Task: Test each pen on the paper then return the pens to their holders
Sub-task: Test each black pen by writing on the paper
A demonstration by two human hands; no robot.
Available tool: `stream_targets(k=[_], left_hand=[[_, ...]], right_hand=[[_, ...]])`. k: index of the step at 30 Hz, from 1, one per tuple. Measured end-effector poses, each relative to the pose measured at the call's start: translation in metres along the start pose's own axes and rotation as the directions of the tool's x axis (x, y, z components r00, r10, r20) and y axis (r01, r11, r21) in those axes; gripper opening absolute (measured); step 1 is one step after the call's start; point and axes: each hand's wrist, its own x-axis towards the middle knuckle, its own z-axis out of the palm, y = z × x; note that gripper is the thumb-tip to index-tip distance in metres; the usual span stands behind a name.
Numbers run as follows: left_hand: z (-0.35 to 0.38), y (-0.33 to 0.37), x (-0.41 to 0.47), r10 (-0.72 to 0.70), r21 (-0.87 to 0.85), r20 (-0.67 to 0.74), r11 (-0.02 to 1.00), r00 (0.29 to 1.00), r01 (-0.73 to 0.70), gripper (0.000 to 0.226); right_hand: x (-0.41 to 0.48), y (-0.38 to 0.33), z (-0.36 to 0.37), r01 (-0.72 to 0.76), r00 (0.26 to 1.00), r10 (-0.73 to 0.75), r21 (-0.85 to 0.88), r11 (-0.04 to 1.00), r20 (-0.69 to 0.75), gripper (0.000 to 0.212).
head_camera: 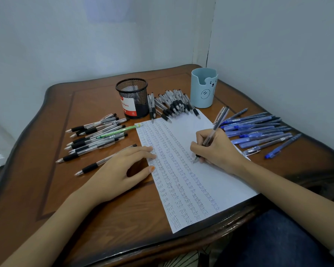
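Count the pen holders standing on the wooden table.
2. The black wire-mesh cylindrical holder stands at the back, centre; the pale blue bear-face plastic cup stands to its right, nearer the wall corner. None appears hidden.

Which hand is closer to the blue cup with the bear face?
Right. The right hand holds a pen on the paper just in front of the blue cup; the left hand rests at the paper's left edge, farther off.

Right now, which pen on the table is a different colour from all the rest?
The green pen, lying among the black-grip pens left of the paper; no other pen is green.
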Motion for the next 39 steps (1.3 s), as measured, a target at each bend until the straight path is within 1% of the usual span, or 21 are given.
stream_targets(k=[3, 6, 16, 21, 24, 28, 32, 34, 35, 37, 39], left_hand=[[-0.0001, 0.0002, 0.0000, -0.006, -0.001, -0.001, 1.000, 1.000, 0.006, 0.046], [-0.0003, -0.0003, -0.0001, -0.011, -0.005, 0.003, 1.000, 1.000, 0.011, 0.046], [-0.0006, 0.0005, 0.0001, -0.024, -0.005, 0.010, 1.000, 1.000, 0.024, 0.049], [-0.0007, 0.0012, -0.0001, -0.016, -0.004, 0.003, 1.000, 1.000, 0.016, 0.047], [-0.0005, 0.0013, -0.0004, -0.014, -0.006, 0.000, 1.000, 1.000, 0.014, 0.048], [-0.0011, 0.0011, -0.0002, -0.019, -0.005, 0.003, 1.000, 1.000, 0.019, 0.049], [-0.0008, 0.0016, 0.0000, -0.025, 0.000, 0.010, 1.000, 1.000, 0.025, 0.050], [-0.0011, 0.0014, 0.0002, -0.028, 0.001, 0.011, 1.000, 1.000, 0.028, 0.050], [-0.0012, 0.0013, 0.0005, -0.031, 0.002, 0.016, 1.000, 0.999, 0.031, 0.050], [-0.0011, 0.0014, 0.0006, -0.034, 0.003, 0.021, 0.999, 0.999, 0.034, 0.050], [-0.0011, 0.0016, 0.0005, -0.034, 0.003, 0.020, 0.999, 0.999, 0.034, 0.049]], right_hand=[[-0.0011, -0.0005, -0.0007, -0.001, 1.000, 0.001, 0.007, 1.000, -0.003, 0.033], [-0.0003, -0.0006, -0.0014, 0.001, 0.999, 0.000, 0.019, 1.000, -0.054, 0.033], [-0.0025, -0.0040, -0.0008, -0.005, 1.000, 0.006, 0.028, 1.000, -0.008, 0.034], [-0.0017, -0.0026, -0.0006, 0.012, 0.999, -0.010, 0.043, 0.999, -0.041, 0.034], [-0.0008, -0.0016, -0.0003, 0.009, 1.000, -0.008, 0.025, 1.000, -0.020, 0.035], [-0.0002, 0.0009, -0.0013, 0.024, 0.999, -0.024, 0.016, 1.000, -0.045, 0.036], [-0.0008, 0.0022, 0.0003, 0.030, 0.999, -0.030, 0.006, 1.000, -0.029, 0.036], [-0.0002, -0.0007, -0.0002, -0.004, 0.999, 0.006, 0.059, 0.998, -0.038, 0.035], [0.0004, -0.0012, -0.0014, -0.037, 0.998, 0.044, 0.130, 0.991, -0.050, 0.035], [0.0022, -0.0020, -0.0044, -0.106, 0.990, 0.129, 0.311, 0.945, -0.054, 0.040], [0.0043, -0.0032, -0.0059, -0.142, 0.985, 0.171, 0.406, 0.903, -0.036, 0.041]])
